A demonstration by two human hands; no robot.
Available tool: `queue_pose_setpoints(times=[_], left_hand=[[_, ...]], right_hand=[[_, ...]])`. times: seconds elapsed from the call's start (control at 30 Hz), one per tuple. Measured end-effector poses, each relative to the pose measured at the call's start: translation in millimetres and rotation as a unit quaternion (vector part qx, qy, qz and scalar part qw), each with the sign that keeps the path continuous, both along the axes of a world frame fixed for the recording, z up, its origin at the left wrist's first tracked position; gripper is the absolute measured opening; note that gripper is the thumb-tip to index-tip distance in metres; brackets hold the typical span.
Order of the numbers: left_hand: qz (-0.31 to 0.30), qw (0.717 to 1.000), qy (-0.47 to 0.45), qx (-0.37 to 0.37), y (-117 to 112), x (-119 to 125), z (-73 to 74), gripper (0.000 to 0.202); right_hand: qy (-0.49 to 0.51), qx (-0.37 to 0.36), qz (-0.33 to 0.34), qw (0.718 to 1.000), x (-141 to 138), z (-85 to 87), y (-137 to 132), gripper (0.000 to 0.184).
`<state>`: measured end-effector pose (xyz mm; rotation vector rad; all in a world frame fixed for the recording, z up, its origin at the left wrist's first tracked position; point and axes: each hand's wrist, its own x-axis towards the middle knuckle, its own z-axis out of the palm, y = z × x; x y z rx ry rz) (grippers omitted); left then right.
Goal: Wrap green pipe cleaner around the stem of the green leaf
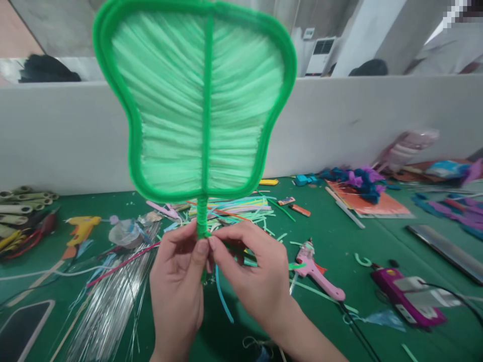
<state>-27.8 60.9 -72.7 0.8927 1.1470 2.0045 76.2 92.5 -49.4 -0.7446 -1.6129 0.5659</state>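
A green leaf-shaped fan [207, 110] stands upright in front of me, with a fuzzy green rim, a centre rib and pale green translucent panels. Its handle [202, 213] is wrapped in green pipe cleaner. My left hand [179, 281] is closed round the lower handle, thumb in front. My right hand [252, 271] pinches at the handle's wrapping beside the left thumb; a green pipe cleaner end seems to run under its fingers, partly hidden.
Loose pipe cleaners [249, 207] and thin metal wires [109, 301] lie on the green table. A yellow glue gun [81, 229] is at left, a pink glue gun [317, 274] at right. A purple device [409, 296], a phone [24, 327] and a white partition [358, 125] surround the work.
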Motion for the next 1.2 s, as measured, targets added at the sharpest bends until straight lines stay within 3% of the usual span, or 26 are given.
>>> queue_pose_setpoints(times=[0.17,0.33,0.73,0.97,1.2], left_hand=[[-0.006,0.998,-0.054,-0.008,-5.0,4.7,10.6,0.021],[0.01,0.998,-0.056,-0.013,-5.7,7.9,11.8,0.022],[-0.006,0.999,-0.02,-0.028,-8.2,4.1,5.6,0.021],[0.002,0.999,0.026,-0.037,-9.4,3.6,1.5,0.021],[0.008,0.998,0.046,-0.045,-10.1,5.1,0.3,0.023]], right_hand=[[-0.002,0.08,-0.001,0.997,2.0,-3.2,0.5,0.01],[-0.017,0.128,-0.017,0.991,2.7,-6.7,0.9,0.014],[-0.105,0.146,0.025,0.983,14.6,5.4,3.9,0.017],[-0.132,0.141,0.006,0.981,17.2,8.5,6.1,0.016],[-0.111,0.178,-0.043,0.977,12.7,-1.5,1.2,0.018]])
